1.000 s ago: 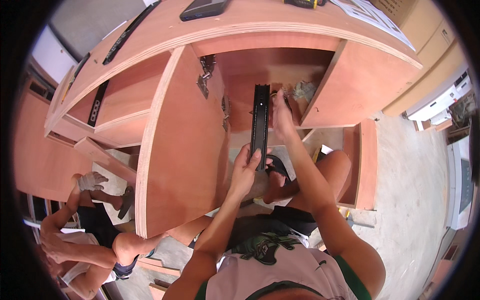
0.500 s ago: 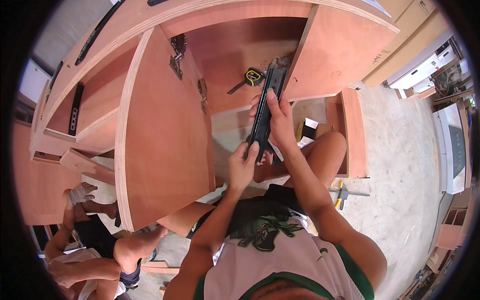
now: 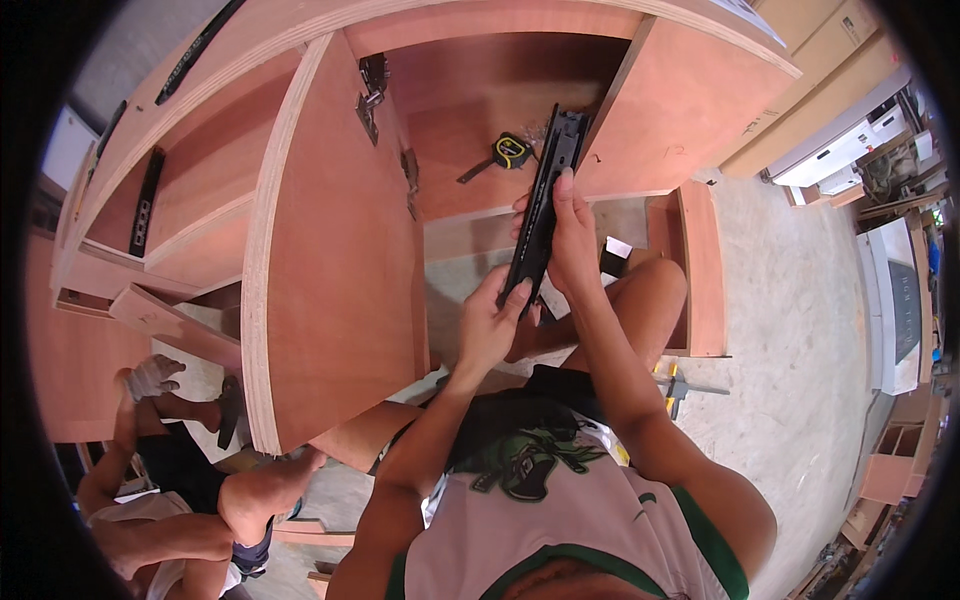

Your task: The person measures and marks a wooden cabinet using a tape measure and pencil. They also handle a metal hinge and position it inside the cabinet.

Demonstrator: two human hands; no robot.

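A long black drawer slide (image 3: pixel 543 205) slants up and to the right in front of an open plywood cabinet (image 3: pixel 540 22). My left hand (image 3: pixel 493 318) is closed around its lower end, thumb on top. Higher up, my right hand (image 3: pixel 570 235) grips the slide with the thumb pressed on its face and fingertips showing at its left edge. Inside the cabinet, a yellow and black tape measure (image 3: pixel 511 151) lies left of the slide's upper end. Small clear bits, too fine to make out, lie near that end.
An open cabinet door (image 3: pixel 335 260) with metal hinges (image 3: pixel 370 95) stands at the left; another door (image 3: pixel 685 110) stands at the right. A plywood drawer box (image 3: pixel 705 270) and a clamp (image 3: pixel 677 388) are on the floor. A person wearing a grey glove (image 3: pixel 153 379) sits at the lower left.
The slide, held in both hands, has shifted slightly to the right and up in view. My right thumb sits a little farther along it. The whole view has also shifted slightly.
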